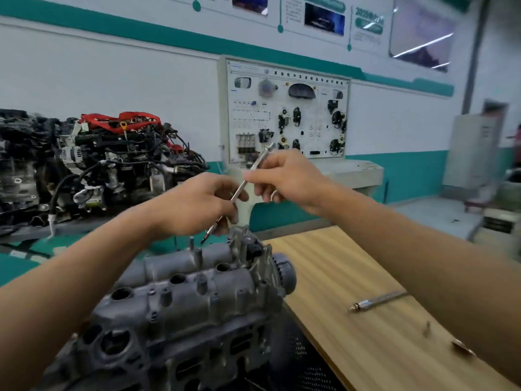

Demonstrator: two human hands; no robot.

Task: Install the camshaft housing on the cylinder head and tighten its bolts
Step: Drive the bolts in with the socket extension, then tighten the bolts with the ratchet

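Silver slim tool (240,188) pinched by left hand (197,206) and right hand (287,179) above camshaft housing (183,300).

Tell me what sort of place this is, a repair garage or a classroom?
Most likely an automotive training workshop: a wiring demonstration board with mounted car parts, a complete engine on display beside it, and information posters above.

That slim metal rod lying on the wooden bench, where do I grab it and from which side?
Probably best to pinch the metal rod at mid-shaft from above, fingers straddling it: it lies flat on the wooden bench, the shaft is bare and even there, and your right forearm hides its far end.
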